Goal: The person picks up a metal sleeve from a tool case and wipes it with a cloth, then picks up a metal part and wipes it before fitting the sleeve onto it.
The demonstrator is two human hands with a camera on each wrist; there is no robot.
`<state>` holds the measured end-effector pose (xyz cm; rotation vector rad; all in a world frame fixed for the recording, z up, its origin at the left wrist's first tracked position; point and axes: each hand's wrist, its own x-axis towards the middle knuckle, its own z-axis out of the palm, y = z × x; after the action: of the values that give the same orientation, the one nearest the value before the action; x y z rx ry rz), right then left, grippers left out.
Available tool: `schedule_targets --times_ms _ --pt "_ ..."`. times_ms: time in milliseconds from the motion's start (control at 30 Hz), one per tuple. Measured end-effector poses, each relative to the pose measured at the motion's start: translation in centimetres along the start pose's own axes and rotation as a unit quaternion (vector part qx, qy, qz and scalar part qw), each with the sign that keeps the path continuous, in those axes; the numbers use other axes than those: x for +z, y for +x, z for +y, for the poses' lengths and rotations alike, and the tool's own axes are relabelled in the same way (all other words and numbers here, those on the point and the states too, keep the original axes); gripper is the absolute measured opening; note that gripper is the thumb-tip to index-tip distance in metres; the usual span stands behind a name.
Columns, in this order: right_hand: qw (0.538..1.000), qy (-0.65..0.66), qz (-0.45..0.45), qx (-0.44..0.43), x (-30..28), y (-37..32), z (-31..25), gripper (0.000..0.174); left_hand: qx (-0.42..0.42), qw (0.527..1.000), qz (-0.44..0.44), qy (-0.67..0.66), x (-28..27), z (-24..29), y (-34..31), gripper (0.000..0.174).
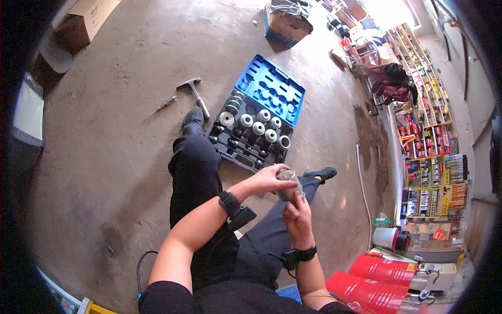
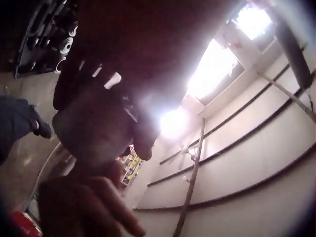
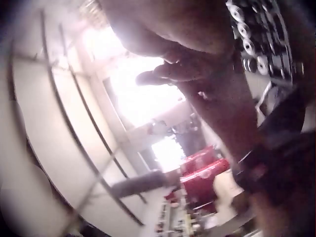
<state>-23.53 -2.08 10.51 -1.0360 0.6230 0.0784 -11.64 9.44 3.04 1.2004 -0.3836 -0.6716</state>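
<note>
In the head view, a greyish cylindrical object [image 1: 287,189] is held between both hands above the right thigh. The left hand [image 1: 266,180] curls its fingers and thumb round its upper part. At its lower right end, the right hand [image 1: 298,215] pinches it with thumb and fingers. The left wrist view shows the same object [image 2: 91,123], dark and blurred, with the left hand [image 2: 133,49] above and the right hand [image 2: 89,205] below. In the right wrist view the right hand [image 3: 192,59] is dark, and its hold is hard to make out.
An opened blue and black case [image 1: 300,107] with several round white-ringed pieces lies beyond the legs. Left of it are a hammer-like tool [image 1: 197,97] and a thin tool [image 1: 163,104]. A box [image 1: 285,26] stands farther off; red drums [image 1: 368,288] are at the lower right, shelves along the right.
</note>
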Motion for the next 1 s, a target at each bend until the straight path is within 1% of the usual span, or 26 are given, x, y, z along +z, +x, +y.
schedule_targets --times_ms 33,67,100,133,167,200,233,267,300,333,367,400,433,467,567,600,667,700,733,767,800,833,900,933,967,1000 --pt "0.980 0.179 -0.061 0.052 -0.7 0.0 -0.2 0.022 0.082 0.995 0.007 0.054 0.1 -0.5 0.3 0.065" --pt "0.923 0.351 -0.122 0.100 -0.7 0.1 -0.4 0.021 0.082 0.995 0.007 0.053 0.1 -0.2 0.4 0.065" --pt "0.923 0.350 -0.121 0.101 -0.5 -0.1 -0.2 0.021 0.054 0.997 -0.005 0.057 0.0 0.2 0.5 0.064" --pt "0.978 0.195 -0.071 0.036 -0.2 -0.3 0.2 0.021 0.025 0.998 -0.017 0.062 0.0 0.4 0.6 0.062" --pt "0.999 0.034 -0.018 -0.029 0.5 -0.6 0.8 0.022 -0.013 0.999 -0.035 0.014 0.1 0.0 0.8 0.060" --pt "0.999 0.033 -0.017 -0.027 1.3 -0.6 1.6 0.022 -0.014 0.999 -0.034 0.012 0.1 0.5 0.6 0.060" --pt "0.992 -0.091 -0.011 -0.088 2.2 -0.5 2.4 0.021 -0.071 0.996 -0.027 -0.042 0.0 1.1 0.4 0.060" --pt "0.966 -0.211 -0.003 -0.148 2.6 -0.6 2.8 0.020 -0.128 0.987 -0.021 -0.095 -0.1 1.5 0.1 0.059" --pt "0.950 -0.269 -0.039 -0.154 1.0 -0.1 3.8 0.022 -0.131 0.988 -0.008 -0.084 -0.2 0.7 0.5 0.061" --pt "0.950 -0.269 -0.035 -0.155 -0.8 0.6 4.5 0.022 -0.132 0.988 -0.011 -0.083 -0.1 0.0 0.6 0.061" --pt "0.876 -0.442 -0.036 -0.187 -1.6 1.2 4.4 0.024 -0.181 0.979 -0.021 -0.091 -0.1 -0.1 0.6 0.062" --pt "0.770 -0.600 -0.035 -0.212 -2.2 1.5 4.5 0.026 -0.229 0.968 -0.028 -0.098 -0.2 -0.2 0.6 0.064" --pt "0.779 -0.600 -0.011 -0.181 -2.9 1.6 4.7 0.030 -0.230 0.967 -0.040 -0.099 -0.2 -0.6 0.6 0.067" --pt "0.779 -0.599 -0.013 -0.183 -2.4 1.3 4.5 0.030 -0.229 0.968 -0.038 -0.098 -0.1 -0.9 0.6 0.067" --pt "0.908 -0.378 -0.012 -0.179 -0.7 0.9 4.1 0.027 -0.221 0.972 -0.048 -0.056 -0.5 -1.3 1.3 0.073" --pt "0.909 -0.378 -0.017 -0.174 -0.2 0.7 3.8 0.027 -0.224 0.972 -0.042 -0.058 -0.4 -1.4 1.2 0.073" --pt "0.977 -0.188 0.019 -0.102 0.6 0.6 2.6 0.029 -0.111 0.993 -0.020 0.022 -0.2 -1.3 0.8 0.075" --pt "0.990 -0.123 0.019 -0.061 0.1 0.7 2.0 0.025 -0.133 0.990 -0.044 -0.021 -0.4 0.3 0.0 0.077" --pt "1.000 -0.002 -0.012 -0.001 -0.3 0.7 1.1 0.020 -0.136 0.989 -0.047 -0.020 -0.4 -0.3 0.1 0.077" --pt "0.983 0.166 -0.056 0.047 -1.8 0.8 1.2 0.020 -0.113 0.991 -0.074 -0.012 -0.4 -1.1 0.5 0.076" --pt "0.935 0.327 -0.100 0.093 -2.4 0.9 1.2 0.020 -0.088 0.991 -0.099 -0.004 -0.4 -0.5 0.6 0.075" --pt "0.935 0.326 -0.101 0.092 -3.0 0.9 1.2 0.020 -0.121 0.988 -0.092 -0.001 -0.3 0.1 0.5 0.066" --pt "0.950 0.299 -0.052 0.069 -1.8 -0.3 0.7 0.027 -0.105 0.990 -0.096 -0.012 0.2 -0.4 0.8 0.063" --pt "0.951 0.298 -0.052 0.069 -0.7 -0.9 0.8 0.027 -0.089 0.991 -0.098 -0.023 0.3 -0.7 1.0 0.060" --pt "0.995 0.087 -0.049 -0.009 1.0 -1.6 1.1 0.031 -0.089 0.991 -0.096 -0.023 0.2 -0.3 1.0 0.060" --pt "0.987 -0.128 -0.042 -0.086 1.8 -2.0 1.4 0.037 -0.130 0.988 -0.071 -0.047 0.1 -0.1 0.9 0.059"
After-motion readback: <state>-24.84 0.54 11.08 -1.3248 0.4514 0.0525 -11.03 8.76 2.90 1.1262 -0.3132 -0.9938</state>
